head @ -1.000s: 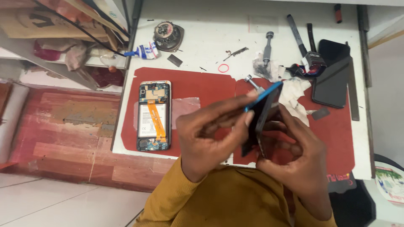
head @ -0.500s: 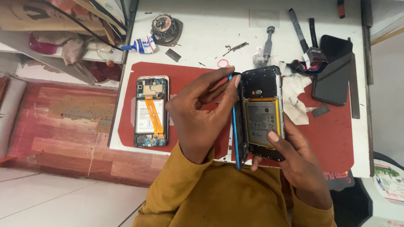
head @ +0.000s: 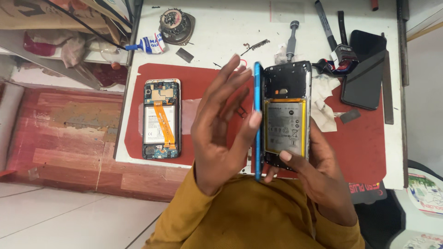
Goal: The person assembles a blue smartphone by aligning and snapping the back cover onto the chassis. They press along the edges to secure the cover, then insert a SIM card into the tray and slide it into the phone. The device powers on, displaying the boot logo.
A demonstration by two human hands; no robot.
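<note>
Right hand (head: pixel 318 173) cupped under an opened smartphone (head: pixel 286 115), thumb laid over the lower edge of the yellow-framed battery (head: pixel 284 127), fingers wrapped around the far side. Firm grasp, insides facing up toward the camera. Left hand (head: pixel 221 133) spread loose, fingers fanned and slightly curled, thumb tip pressed against the blue back cover (head: pixel 257 120). Cover standing on edge just left of the phone body, sandwiched between that thumb and the phone frame, still meeting the frame along its long side. Not really a grip on the left, more of a prop with the thumb.

Off to the left of the left hand, well apart: a second opened phone (head: pixel 161 119) lying flat on the red work mat (head: pixel 194 78), orange flex cable (head: pixel 164 122) running down its middle. Beyond the fingertips, up on the white bench (head: pixel 221 27): a glue tube (head: pixel 146 44), a round metal part (head: pixel 176 20), a screwdriver (head: pixel 290 41). Past the right hand: crumpled white tissue (head: pixel 325 103) and a dark phone (head: pixel 363 69) lying near the bench edge.
</note>
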